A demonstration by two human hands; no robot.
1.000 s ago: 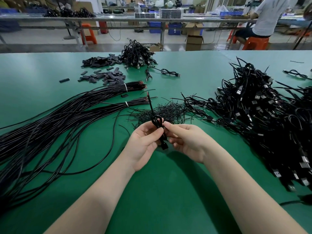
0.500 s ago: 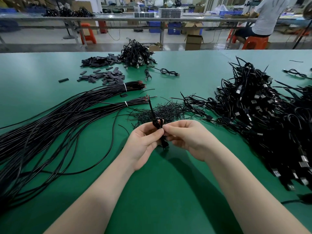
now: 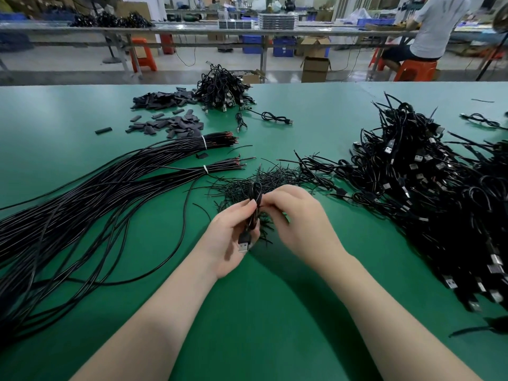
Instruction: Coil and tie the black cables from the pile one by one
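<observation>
A short black coiled cable [image 3: 255,207] stands upright between my hands above the green table [image 3: 264,312]. My left hand [image 3: 233,237] grips its lower part, and the USB plug [image 3: 244,243] hangs by the palm. At the coil's upper middle, the fingertips of my right hand [image 3: 297,221] pinch it; whether a tie wire is between them I cannot tell. A small loop of the coil sticks up above my fingers. Just behind my hands lies a heap of thin black tie wires [image 3: 264,182]. A big pile of black USB cables [image 3: 428,199] fills the right side.
Long black wire bundles [image 3: 104,193] with white ties spread over the left of the table. Black sleeve pieces [image 3: 167,116] and a smaller cable heap [image 3: 222,89] lie at the back. A person [image 3: 434,28] sits at a far bench on an orange stool.
The loose end that stuck up from the coil is no longer visible. My hands have turned the coil so the USB plug now shows at my left palm.
</observation>
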